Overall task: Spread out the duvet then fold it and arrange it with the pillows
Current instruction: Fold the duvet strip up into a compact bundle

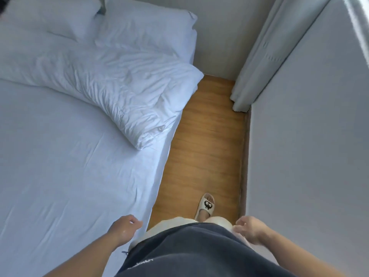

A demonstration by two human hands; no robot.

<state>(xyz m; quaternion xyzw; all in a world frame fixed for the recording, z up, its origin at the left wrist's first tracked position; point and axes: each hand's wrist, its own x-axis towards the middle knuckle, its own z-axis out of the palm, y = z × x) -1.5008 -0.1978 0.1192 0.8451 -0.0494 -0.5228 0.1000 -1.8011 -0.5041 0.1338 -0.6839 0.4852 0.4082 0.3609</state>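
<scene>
A folded white duvet (111, 88) lies creased across the upper part of the bed (60, 176), one end hanging over the bed's right edge. Behind it, two white pillows lie at the head of the bed, the left pillow (50, 15) and the right pillow (147, 31). My left hand (124, 226) hangs over the bed's near right edge with loosely curled fingers, holding nothing. Beside my hip, my right hand (249, 228) is also loosely curled and holds nothing. Both hands are well away from the duvet.
A narrow strip of wooden floor (207, 136) runs between the bed and a white wall (309, 156) on the right. A pale curtain (265, 48) hangs at the far right corner. My foot in a white slipper (206, 204) stands on the floor.
</scene>
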